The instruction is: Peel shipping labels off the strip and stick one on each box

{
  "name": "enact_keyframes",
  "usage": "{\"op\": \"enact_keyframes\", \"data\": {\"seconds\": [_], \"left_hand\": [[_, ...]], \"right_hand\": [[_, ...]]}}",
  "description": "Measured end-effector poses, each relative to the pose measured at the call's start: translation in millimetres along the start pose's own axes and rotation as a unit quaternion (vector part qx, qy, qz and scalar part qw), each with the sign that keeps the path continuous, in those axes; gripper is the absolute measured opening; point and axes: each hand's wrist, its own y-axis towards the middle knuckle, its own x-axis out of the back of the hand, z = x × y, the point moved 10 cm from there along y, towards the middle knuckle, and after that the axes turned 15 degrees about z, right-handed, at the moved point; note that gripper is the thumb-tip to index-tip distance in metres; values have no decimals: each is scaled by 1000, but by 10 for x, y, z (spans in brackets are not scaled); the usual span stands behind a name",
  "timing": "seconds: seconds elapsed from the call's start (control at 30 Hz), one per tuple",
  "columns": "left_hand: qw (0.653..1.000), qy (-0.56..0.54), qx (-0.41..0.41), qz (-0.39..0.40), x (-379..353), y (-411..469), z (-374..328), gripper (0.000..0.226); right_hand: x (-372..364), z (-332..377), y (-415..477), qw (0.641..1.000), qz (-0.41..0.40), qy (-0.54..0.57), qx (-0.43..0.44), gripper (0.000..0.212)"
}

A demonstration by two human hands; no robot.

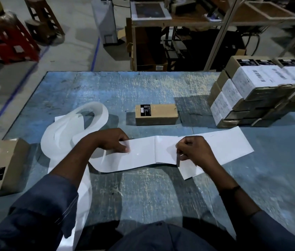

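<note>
A white label strip (pixel 143 153) lies across the blue table in front of me. My left hand (pixel 112 140) pinches the strip at its left part, thumb and fingers on the paper. My right hand (pixel 192 151) pinches the edge of a label near the strip's middle, where a corner is lifted. Behind the strip, a brown box (pixel 158 115) with a small black sticker lies on the table without a white label. Used backing paper (pixel 81 127) curls in loops to the left.
A stack of boxes with white labels (pixel 255 91) stands at the right rear of the table (pixel 143 192). Another brown box (pixel 0 167) sits at the left edge. Shelving, a red stool and a wooden stool stand on the floor beyond.
</note>
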Motion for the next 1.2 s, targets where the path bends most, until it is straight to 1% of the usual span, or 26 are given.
{"op": "enact_keyframes", "data": {"seconds": [0.1, 0.23, 0.37, 0.47, 0.6, 0.67, 0.77, 0.8, 0.87, 0.9, 0.93, 0.97, 1.0, 1.03, 1.07, 1.1, 1.13, 1.17, 1.2], "left_hand": [[999, 37, 32, -14, 58, -81, 104, 6], [993, 82, 80, -36, 132, -186, 251, 17], [988, 91, 115, -35, 140, -223, 298, 18], [979, 126, 153, -40, 152, -222, 263, 21], [969, 136, 202, -50, 176, -211, 250, 7], [961, 133, 235, -53, 211, -228, 281, 3], [945, 159, 281, -58, 238, -281, 303, 12], [939, 171, 291, -68, 252, -294, 298, 19], [922, 207, 307, -110, 305, -317, 244, 47], [918, 215, 299, -143, 328, -333, 157, 63], [924, 206, 263, -188, 350, -340, -3, 77], [937, 173, 191, -236, 346, -342, -218, 85], [949, 127, 93, -273, 307, -358, -489, 88], [953, 82, -6, -291, 228, -378, -756, 88], [954, 45, -74, -288, 106, -384, -985, 90], [954, 9, -111, -278, -23, -370, -1149, 93], [953, -29, -127, -273, -144, -335, -1248, 94], [948, -68, -133, -281, -229, -295, -1289, 91], [938, -109, -136, -299, -280, -260, -1295, 82]], "right_hand": [[202, -102, -32, 999, -25, 27, -2, 17], [325, -177, -73, 997, -31, 68, 7, 18], [391, -259, -90, 990, -45, 133, 10, 22], [437, -270, -106, 980, -47, 191, 25, 26], [470, -263, -135, 955, -46, 288, 54, 32], [481, -296, -136, 933, -44, 351, 60, 34], [480, -342, -147, 893, -33, 444, 62, 18], [488, -347, -166, 887, -33, 456, 60, 17], [477, -327, -204, 893, -37, 447, 44, 16], [442, -293, -217, 895, -33, 444, 41, 19], [398, -232, -228, 894, -25, 446, 46, 27], [348, -171, -232, 894, -21, 445, 51, 30], [287, -105, -252, 896, -23, 440, 51, 21], [216, -48, -256, 898, -20, 437, 52, 14], [150, 20, -271, 900, -23, 432, 55, 24], [82, 104, -290, 901, -26, 429, 53, 31], [17, 168, -303, 903, -29, 426, 52, 31], [-42, 226, -318, 906, -33, 419, 48, 29], [-89, 256, -323, 913, -32, 405, 43, 25]]}}
